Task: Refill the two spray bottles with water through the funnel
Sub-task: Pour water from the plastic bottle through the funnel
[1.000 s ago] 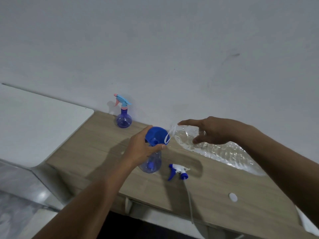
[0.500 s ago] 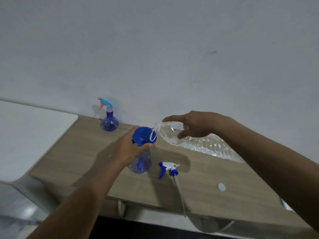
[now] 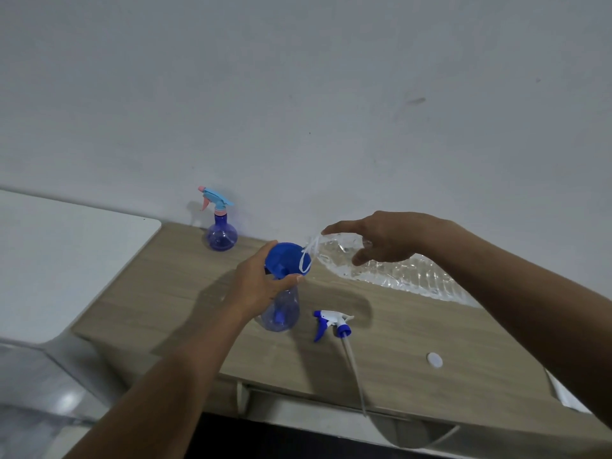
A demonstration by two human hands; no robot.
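White top: a flat white board (image 3: pixel 66 260) at 9 o'clock in the picture, just beside the wooden table
Table: a light brown wooden table (image 3: pixel 159 293) pushed up to a grey wall (image 3: pixel 298 94)
Far bottle: a round see-through blue spray bottle with a light blue and pink trigger top (image 3: pixel 221 238) stands upright by the wall, at 10 o'clock from the funnel and well apart from it
Left hand: the left hand (image 3: pixel 260 283) comes in from 7 o'clock, and its fingers and thumb curl round the funnel just under the bowl
Funnel: a blue plastic funnel (image 3: pixel 287 264) sits wide end up in the neck of the open bottle
Open bottle: a see-through blue spray bottle with no top (image 3: pixel 281 313) stands upright at 6 o'clock from the funnel, right under it
Spray top: a white and blue trigger top with a long thin tube (image 3: pixel 332 321) lies on its side at 3 o'clock from the open bottle, near it, with the tube pointing to 6 o'clock past the table edge
Water bottle: a big clear crinkly plastic water bottle (image 3: pixel 397 276) is tipped over sideways, its mouth at the funnel's rim on the 3 o'clock side
Right hand: the right hand (image 3: pixel 387 238) comes in from 4 o'clock and holds the water bottle near its mouth, first finger straight along the top, thumb underneath
Cap: a small white round cap (image 3: pixel 434 360) lies flat on the table, at 4 o'clock from the spray top and apart from it
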